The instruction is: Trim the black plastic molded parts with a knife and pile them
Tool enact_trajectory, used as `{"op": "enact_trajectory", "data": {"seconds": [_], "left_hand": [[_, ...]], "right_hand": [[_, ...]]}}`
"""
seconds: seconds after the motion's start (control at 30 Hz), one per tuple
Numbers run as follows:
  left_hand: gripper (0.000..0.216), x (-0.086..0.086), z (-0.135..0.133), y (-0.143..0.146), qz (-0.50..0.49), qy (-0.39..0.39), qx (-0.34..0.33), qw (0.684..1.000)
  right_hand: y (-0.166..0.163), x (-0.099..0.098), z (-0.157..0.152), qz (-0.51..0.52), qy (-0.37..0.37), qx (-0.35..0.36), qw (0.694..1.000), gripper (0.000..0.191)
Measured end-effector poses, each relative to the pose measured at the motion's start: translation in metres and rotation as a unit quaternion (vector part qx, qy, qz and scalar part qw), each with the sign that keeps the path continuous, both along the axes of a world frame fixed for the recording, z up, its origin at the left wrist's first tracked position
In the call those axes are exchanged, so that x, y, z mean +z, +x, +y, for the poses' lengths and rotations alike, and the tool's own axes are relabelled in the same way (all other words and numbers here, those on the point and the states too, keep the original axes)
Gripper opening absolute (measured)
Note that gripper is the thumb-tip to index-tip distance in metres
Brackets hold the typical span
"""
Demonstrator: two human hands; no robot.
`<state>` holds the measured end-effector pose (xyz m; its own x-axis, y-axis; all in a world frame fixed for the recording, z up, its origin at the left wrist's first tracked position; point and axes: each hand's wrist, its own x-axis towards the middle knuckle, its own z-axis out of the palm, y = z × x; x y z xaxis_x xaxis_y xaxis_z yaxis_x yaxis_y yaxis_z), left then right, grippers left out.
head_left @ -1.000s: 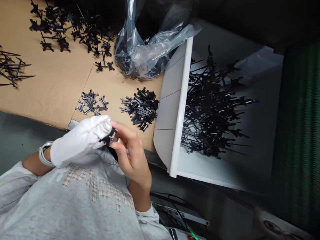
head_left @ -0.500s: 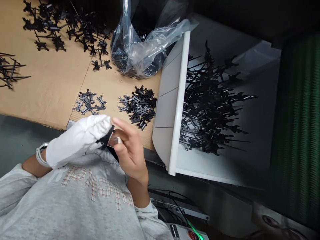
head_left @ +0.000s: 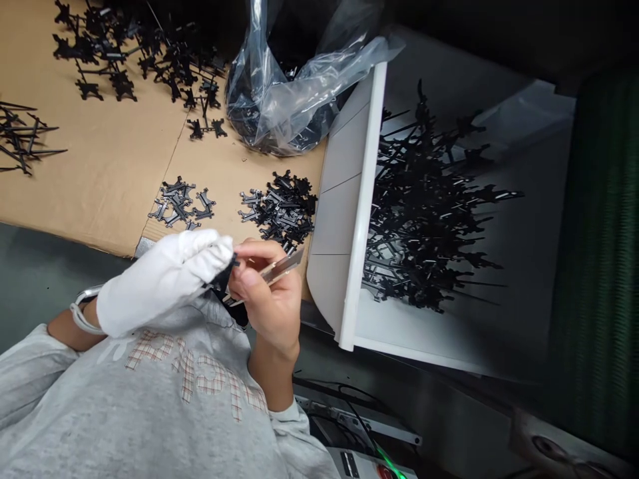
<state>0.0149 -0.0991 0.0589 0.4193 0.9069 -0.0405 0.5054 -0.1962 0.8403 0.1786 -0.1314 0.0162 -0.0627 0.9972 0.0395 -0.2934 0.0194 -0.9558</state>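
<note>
My left hand (head_left: 167, 281), in a white glove, is closed around a small black plastic part (head_left: 224, 274); most of the part is hidden by the fingers. My bare right hand (head_left: 273, 313) pinches a thin, flat, shiny metal blade (head_left: 285, 266) between thumb and fingers. One end of the blade sticks out to the upper right, and its other end lies low beside the black part. Both hands are close together in front of my chest, at the near edge of the cardboard-covered table (head_left: 114, 199).
Small black parts lie in a left pile (head_left: 177, 199) and a right pile (head_left: 284, 206). Behind them stands a clear plastic bag (head_left: 279, 113). A white bin (head_left: 357, 266) with black mouldings (head_left: 424, 219) is at the right. More mouldings (head_left: 114, 53) and thin black sticks (head_left: 24, 140) lie left.
My right hand has turned, and the blade now shows at full length, pointing up and right. My left hand has shifted slightly right with the black part.
</note>
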Motion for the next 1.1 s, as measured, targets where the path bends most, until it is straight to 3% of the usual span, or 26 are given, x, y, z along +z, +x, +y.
{"op": "enact_trajectory", "data": {"seconds": [0.13, 0.27, 0.37, 0.43, 0.5, 0.7, 0.8, 0.9, 0.97, 1.1], "left_hand": [[0.034, 0.002, 0.006, 0.018, -0.064, -0.076, -0.013, 0.995], [0.038, -0.022, 0.014, 0.002, 0.021, -0.02, 0.002, 1.0], [0.038, -0.049, 0.019, -0.024, 0.191, 0.08, 0.072, 0.976], [0.042, -0.061, 0.02, -0.034, 0.285, 0.104, 0.082, 0.949], [0.047, -0.067, 0.021, -0.036, 0.341, 0.11, 0.07, 0.931], [0.036, -0.064, 0.026, -0.018, 0.412, 0.053, 0.026, 0.909], [0.03, -0.064, 0.029, -0.016, 0.391, 0.04, 0.005, 0.92], [0.041, -0.063, 0.028, -0.016, 0.342, 0.015, 0.039, 0.939], [0.061, -0.063, 0.025, -0.015, 0.302, -0.02, 0.081, 0.95], [0.079, -0.067, 0.018, -0.012, 0.236, -0.064, 0.124, 0.962]], "right_hand": [[-0.001, -0.001, 0.002, 0.001, -0.039, 0.024, 0.999, 0.034], [0.021, -0.007, 0.017, -0.101, -0.083, -0.033, 0.991, 0.025], [0.045, -0.014, 0.037, -0.291, -0.111, -0.174, 0.934, 0.008], [0.057, -0.02, 0.052, -0.421, -0.125, -0.226, 0.869, 0.002], [0.064, -0.027, 0.063, -0.484, -0.132, -0.248, 0.829, 0.006], [0.061, -0.028, 0.063, -0.51, -0.129, -0.267, 0.808, 0.015], [0.044, -0.018, 0.049, -0.491, -0.099, -0.225, 0.836, 0.021], [0.013, -0.013, 0.041, -0.448, -0.071, -0.064, 0.889, 0.023], [-0.008, -0.016, 0.041, -0.48, -0.047, 0.049, 0.875, 0.022], [-0.031, -0.025, 0.045, -0.499, -0.051, 0.071, 0.862, 0.022]]}}
